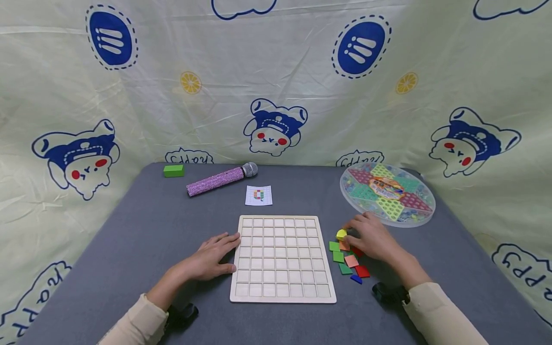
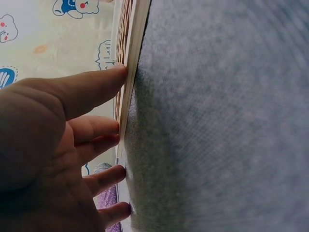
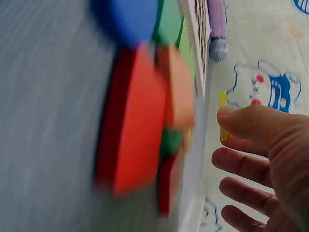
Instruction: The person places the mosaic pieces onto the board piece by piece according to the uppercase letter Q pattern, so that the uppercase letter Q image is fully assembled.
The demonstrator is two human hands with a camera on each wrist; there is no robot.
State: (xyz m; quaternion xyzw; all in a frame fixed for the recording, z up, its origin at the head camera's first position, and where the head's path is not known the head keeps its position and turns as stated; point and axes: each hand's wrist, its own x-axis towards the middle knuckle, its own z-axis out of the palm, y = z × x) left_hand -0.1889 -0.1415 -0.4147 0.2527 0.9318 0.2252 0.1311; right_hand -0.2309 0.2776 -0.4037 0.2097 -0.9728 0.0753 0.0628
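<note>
The right wrist view is blurred and sideways: the tiles (image 3: 140, 121) show only as smeared red, orange, green and blue slabs, and their count cannot be told there. In the head view part of the pile (image 1: 347, 258) lies hidden under the right hand (image 1: 372, 237), so whether the fingers pinch the yellow tile (image 1: 341, 234) or just touch it cannot be made out — the fingers curve loosely over it. In the right wrist view the yellow tile (image 3: 222, 116) shows edge-on as a thin strip beside the thumb (image 3: 241, 122). Both forearms are cut off by the lower edge of the head view.

The board (image 1: 282, 258) lies flat on the grey table (image 1: 142, 225), its long axis running away from the person. It is pale wood, a shallow grid of square cells inside a raised rim. The left hand (image 1: 209, 258) lies flat with straight, spread fingers, the fingertips (image 2: 119, 72) pressed against the board's left edge (image 2: 131, 63) — holding nothing.

The tiles are flat, bright squares, just right of the board's lower half. The table cover looks like felt. Further back lie a small printed card (image 1: 258, 195), a purple glittery microphone (image 1: 222, 180), a green block (image 1: 174, 170) and a round clear-lidded game disc (image 1: 387, 192).
</note>
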